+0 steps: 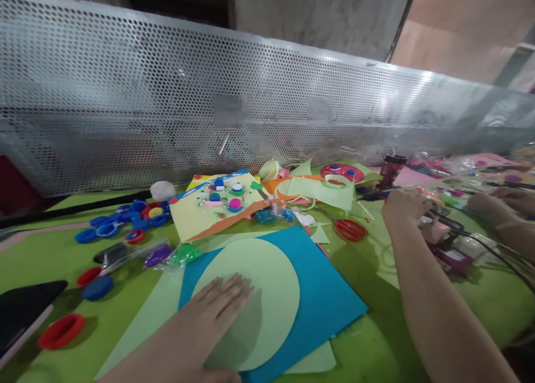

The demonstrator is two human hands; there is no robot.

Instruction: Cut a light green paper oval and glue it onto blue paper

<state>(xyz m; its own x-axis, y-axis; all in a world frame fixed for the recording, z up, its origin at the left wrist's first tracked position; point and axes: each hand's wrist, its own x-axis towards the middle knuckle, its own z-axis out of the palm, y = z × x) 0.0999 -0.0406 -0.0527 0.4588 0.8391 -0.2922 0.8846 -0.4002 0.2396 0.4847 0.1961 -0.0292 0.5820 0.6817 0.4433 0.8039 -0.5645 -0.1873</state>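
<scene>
My left hand (219,310) lies flat, fingers stretched out, on a pale green paper circle (271,310). Under the circle is a blue paper sheet (326,294), with pale green paper (146,310) beneath it. My right hand (405,207) reaches out to the right among small things, with its fingers curled; what they hold is too hard to make out. Close by it stand a dark red lidded cup (392,171) and, nearer the middle, red-handled scissors (350,229). A pink-and-white object (434,232) sits just right of my right hand.
Bottle caps in blue (107,230) and red (61,331) lie at the left, beside a black device (29,310). A decorated paper card (217,204) and paper scraps (321,190) lie behind. Another person's hands (487,210) work at right. A perforated metal panel (188,93) closes the back.
</scene>
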